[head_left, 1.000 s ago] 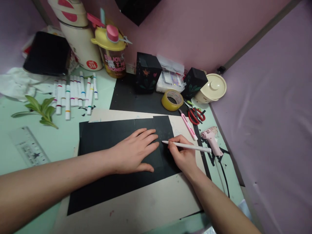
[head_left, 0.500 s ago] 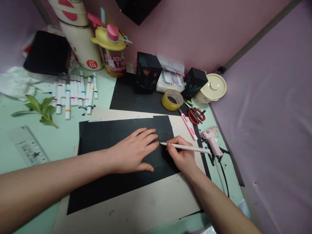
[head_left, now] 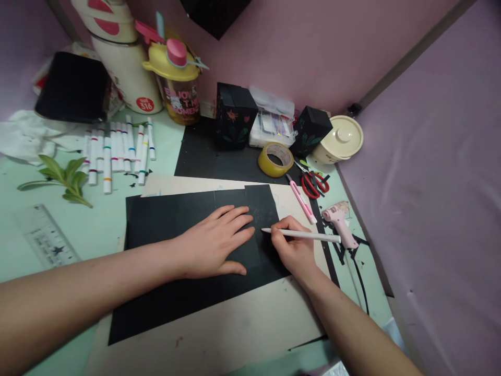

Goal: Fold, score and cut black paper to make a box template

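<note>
My left hand (head_left: 217, 243) lies flat with spread fingers on a sheet of black card (head_left: 156, 303). Between the thumb and fingers of my right hand (head_left: 293, 245) is a slim white pen (head_left: 317, 236), its tip pointing left near my left fingertips, over the card's right part. Faint lines show on the card near the tip; whether the tip touches the surface I cannot tell. Beneath the card is a larger pale board (head_left: 235, 324).
Behind the card are a tape roll (head_left: 266, 167), a pink cutter (head_left: 301, 199), red-handled scissors (head_left: 311, 185) and black boxes (head_left: 235, 117). A glue gun (head_left: 341, 224) lies right. Markers (head_left: 107, 167), a leafy sprig (head_left: 66, 177) and a clear ruler (head_left: 49, 237) are left.
The pen and my right fingers have shifted slightly to the right, away from my left fingertips. My left hand stays in place on the card. The whole view has moved a little.
</note>
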Demonstrator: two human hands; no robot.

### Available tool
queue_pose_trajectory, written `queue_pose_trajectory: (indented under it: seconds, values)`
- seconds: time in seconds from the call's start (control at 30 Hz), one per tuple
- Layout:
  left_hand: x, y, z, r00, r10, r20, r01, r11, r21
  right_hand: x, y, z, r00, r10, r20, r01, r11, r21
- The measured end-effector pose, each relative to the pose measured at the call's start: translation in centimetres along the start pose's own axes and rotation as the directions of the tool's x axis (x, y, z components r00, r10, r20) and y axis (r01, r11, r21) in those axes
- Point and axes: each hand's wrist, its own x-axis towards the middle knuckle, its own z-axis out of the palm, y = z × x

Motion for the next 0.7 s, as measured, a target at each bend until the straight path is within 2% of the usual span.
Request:
queue_pose_trajectory:
  seconds: [0.1, 0.27, 0.47, 0.7]
  values:
    - [0.01, 0.02, -0.05, 1.0, 0.001, -0.007, -0.001, 1.0, -0.004, -0.04, 0.18, -0.03, 1.0, 0.019, 0.002, -0.019, 1.0, 0.015]
    - [-0.02, 0.0, 0.01, 1.0, 0.0, -0.024, 0.0, 1.0, -0.009, -0.12, 0.43, -0.15, 0.998, 0.032, -0.057, -0.028, 0.997, 0.075]
    - [0.0, -0.02, 0.06, 1.0, 0.008, -0.019, -0.008, 1.0, 0.007, -0.03, 0.32, -0.21, 0.999, 0.041, 0.027, -0.042, 0.998, 0.038]
    - [0.02, -0.03, 0.13, 1.0, 0.002, 0.005, -0.003, 1.0, 0.028, -0.04, 0.39, -0.13, 0.999, 0.021, 0.04, -0.023, 0.999, 0.03]
